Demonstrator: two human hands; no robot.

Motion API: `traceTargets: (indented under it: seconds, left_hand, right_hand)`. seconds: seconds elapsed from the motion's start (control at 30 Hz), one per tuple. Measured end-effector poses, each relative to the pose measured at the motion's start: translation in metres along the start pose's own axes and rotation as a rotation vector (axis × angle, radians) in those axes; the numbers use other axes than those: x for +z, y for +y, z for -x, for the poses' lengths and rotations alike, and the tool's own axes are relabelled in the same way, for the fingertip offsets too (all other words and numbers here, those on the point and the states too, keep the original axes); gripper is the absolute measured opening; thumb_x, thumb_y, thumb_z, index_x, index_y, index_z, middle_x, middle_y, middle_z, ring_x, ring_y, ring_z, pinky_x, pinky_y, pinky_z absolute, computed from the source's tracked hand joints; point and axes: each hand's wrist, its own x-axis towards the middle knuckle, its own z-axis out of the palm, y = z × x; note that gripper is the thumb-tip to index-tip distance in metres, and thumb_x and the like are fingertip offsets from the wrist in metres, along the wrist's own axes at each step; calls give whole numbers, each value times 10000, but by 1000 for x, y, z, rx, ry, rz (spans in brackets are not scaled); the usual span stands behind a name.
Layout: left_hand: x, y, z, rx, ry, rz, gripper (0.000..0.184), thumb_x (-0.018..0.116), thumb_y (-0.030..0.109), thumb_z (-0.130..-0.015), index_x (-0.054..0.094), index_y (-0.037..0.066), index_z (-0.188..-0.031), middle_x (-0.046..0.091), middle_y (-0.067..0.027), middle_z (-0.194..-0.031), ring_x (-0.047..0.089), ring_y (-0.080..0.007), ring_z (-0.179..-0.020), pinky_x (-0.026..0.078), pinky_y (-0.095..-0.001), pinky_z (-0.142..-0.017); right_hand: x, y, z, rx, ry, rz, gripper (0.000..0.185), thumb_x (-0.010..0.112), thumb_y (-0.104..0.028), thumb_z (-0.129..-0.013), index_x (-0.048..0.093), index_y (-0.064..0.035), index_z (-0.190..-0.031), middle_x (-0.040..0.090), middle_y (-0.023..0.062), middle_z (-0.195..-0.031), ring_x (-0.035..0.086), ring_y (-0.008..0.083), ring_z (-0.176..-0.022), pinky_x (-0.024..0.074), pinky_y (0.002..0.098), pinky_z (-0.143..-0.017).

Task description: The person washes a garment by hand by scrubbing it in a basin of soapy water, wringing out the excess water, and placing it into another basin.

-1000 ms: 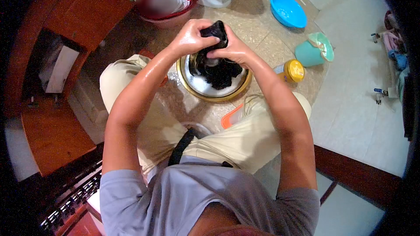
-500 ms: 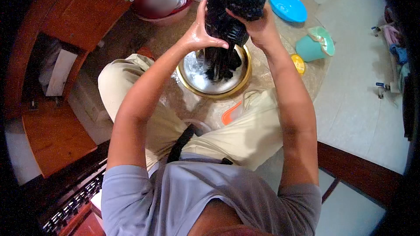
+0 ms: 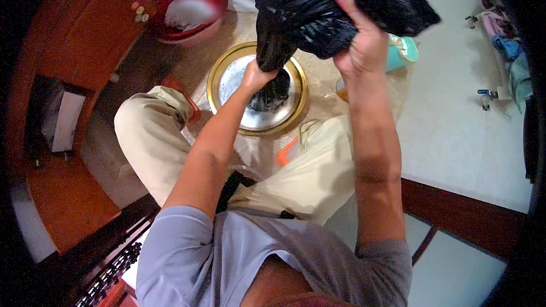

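Note:
A wet black cloth (image 3: 318, 17), gathered in folds and cut off by the top of the view, is lifted above a gold-rimmed basin (image 3: 214, 88). My left hand (image 3: 260, 77) is closed round its bunched lower part, just over the white suds. Farther right and higher, my right hand (image 3: 364, 45) grips the spread part, its thumb lying along the fabric and its other fingers mostly hidden behind. The cloth's lower end hangs down into the foamy water. What kind of garment it is, I cannot make out.
At the upper left stands a red basin (image 3: 165, 8) holding something pale. A turquoise bin (image 3: 396, 59) is partly behind my right hand. Blue-handled taps (image 3: 487, 94) stick out from the white wall. A wooden cabinet (image 3: 85, 28) is on the left.
My left hand has moved down to the bunched lower part of the cloth. My right hand has shifted right, spreading the cloth toward the upper right. The view has turned slightly.

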Motion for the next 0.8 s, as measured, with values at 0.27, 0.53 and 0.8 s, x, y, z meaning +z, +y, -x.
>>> traceTargets:
  seconds: [0.27,0.53,0.8]
  left_hand:
    - [-50,-35,28,-253,180,325,293,638,132,-764,612,-10,-1019,630,-57,-959,563,-165,-863,440,-310,-801]
    - [-88,85,-4,-277,-22,464,172,586,42,-708,636,-20,-860,635,-46,-776,583,-134,-700,465,-264,-660]
    - [-94,128,-3,-121,-122,630,159,562,5,-714,618,-11,-862,629,-45,-801,596,-138,-704,478,-266,-666]
  right_hand:
    - [-37,-2,0,-136,116,189,306,655,-13,-795,582,-44,-1091,613,90,-1062,600,226,-966,507,357,-863]
    - [-146,103,14,551,141,962,355,722,-90,-726,598,10,-1043,647,107,-986,598,221,-904,446,329,-833]
    - [-225,184,54,829,-273,1251,731,791,-148,-612,450,10,-1239,584,173,-1117,550,289,-1049,406,374,-943]
